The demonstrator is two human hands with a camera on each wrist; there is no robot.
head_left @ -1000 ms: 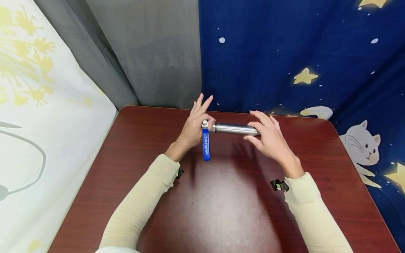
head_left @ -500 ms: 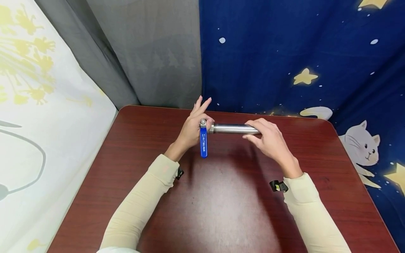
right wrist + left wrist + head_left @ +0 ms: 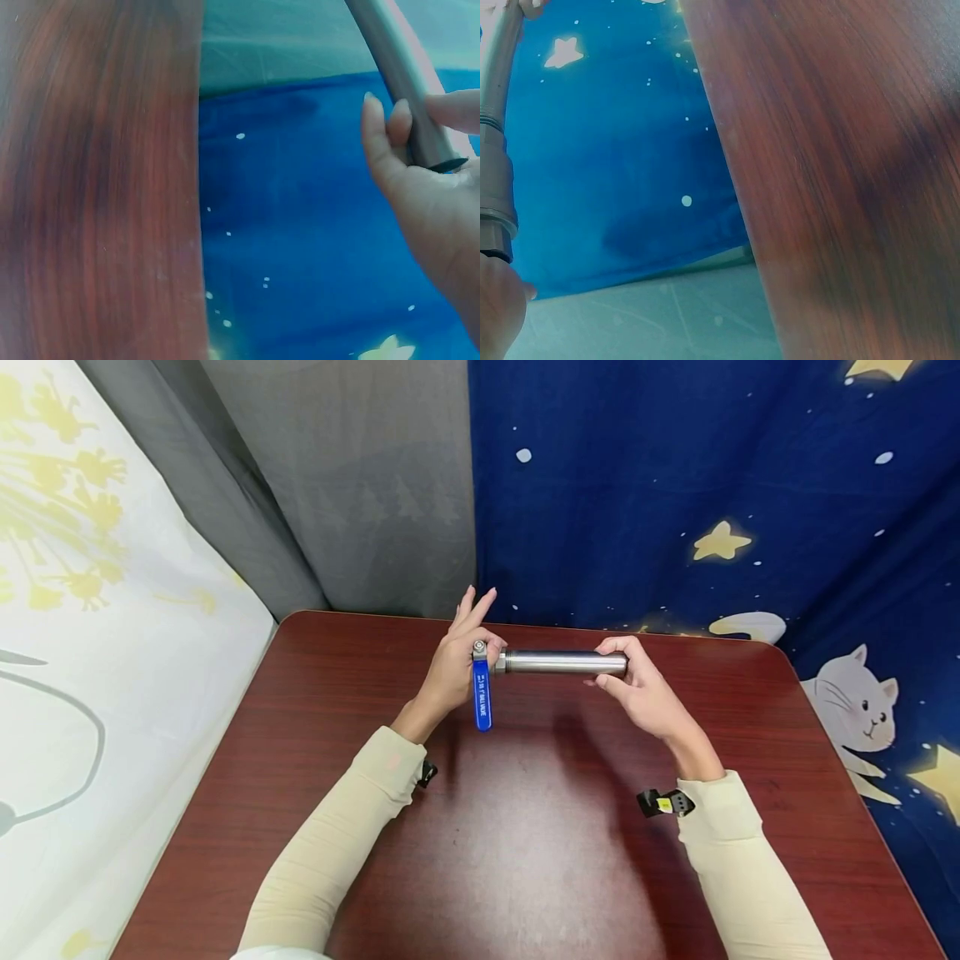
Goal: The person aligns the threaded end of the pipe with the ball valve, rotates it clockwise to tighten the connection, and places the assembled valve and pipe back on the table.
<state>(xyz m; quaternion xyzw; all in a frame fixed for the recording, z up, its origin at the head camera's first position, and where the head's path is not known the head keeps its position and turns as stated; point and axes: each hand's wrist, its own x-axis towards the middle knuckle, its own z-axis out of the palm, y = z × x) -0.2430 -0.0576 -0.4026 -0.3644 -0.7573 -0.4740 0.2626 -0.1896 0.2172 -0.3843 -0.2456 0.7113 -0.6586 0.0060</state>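
A steel ball valve with a long blue lever handle [image 3: 482, 695] is held up over the table, the lever pointing toward me. My left hand [image 3: 450, 668] grips the valve from its left side, two fingers stretched up and away. In the left wrist view the valve body [image 3: 493, 184] shows between that hand [image 3: 499, 307] and the pipe. A shiny metal pipe [image 3: 558, 662] extends rightward from the valve's threaded end, roughly level. Fingers and thumb of my right hand [image 3: 648, 693] hold the pipe's far end; the right wrist view shows the pipe's open end [image 3: 442, 163] close to the palm.
The dark red wooden table [image 3: 480, 860] lies beneath both hands. Behind its far edge hang a grey curtain [image 3: 360, 485] and a blue star-patterned curtain [image 3: 637, 485]. A white patterned cloth [image 3: 112, 652] borders the left side. Small black cameras [image 3: 663, 802] sit at the wrists.
My right hand has slid rightward along the pipe to its end, its fingers curling from raised to closed round it. The valve has shifted slightly left; my left hand keeps its grip.
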